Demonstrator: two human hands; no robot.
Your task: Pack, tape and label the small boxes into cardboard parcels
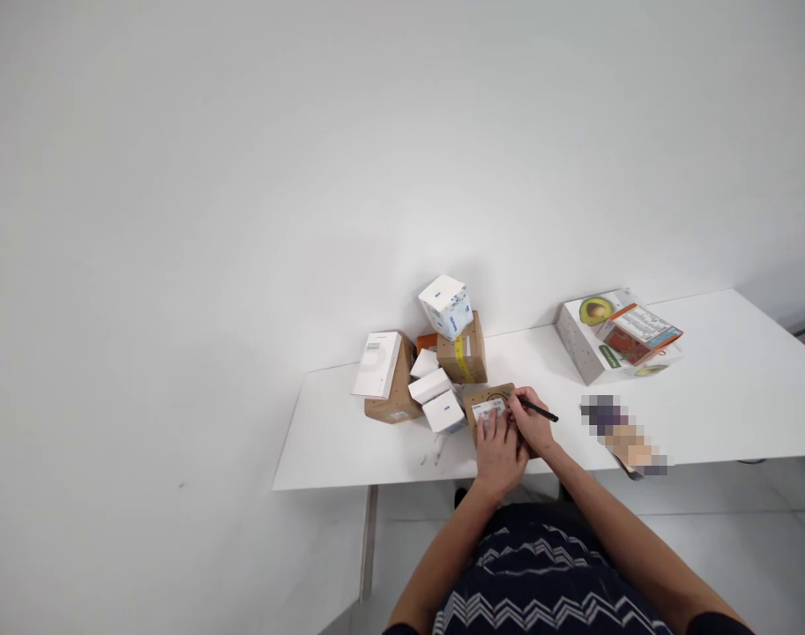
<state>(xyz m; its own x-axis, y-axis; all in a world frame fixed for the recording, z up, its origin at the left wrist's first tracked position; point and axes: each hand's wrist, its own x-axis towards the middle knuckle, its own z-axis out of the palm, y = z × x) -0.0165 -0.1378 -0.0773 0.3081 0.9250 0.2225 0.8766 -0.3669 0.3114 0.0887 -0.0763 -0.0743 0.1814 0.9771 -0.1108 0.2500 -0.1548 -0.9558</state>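
Note:
A brown cardboard box with a white label lies at the front of the table. My left hand rests on its top, fingers stretched over the lower part of the label. Close beside it, my right hand is closed around a black pen, whose back end points out to the right. The pen's tip is by the label's right edge, partly hidden by my fingers. Just left of this box sit small white boxes.
Behind are a taped cardboard box with a white-and-blue box on top, and another cardboard box under a flat white box. Rightward are an avocado-printed box, an orange packet and a blurred-out item.

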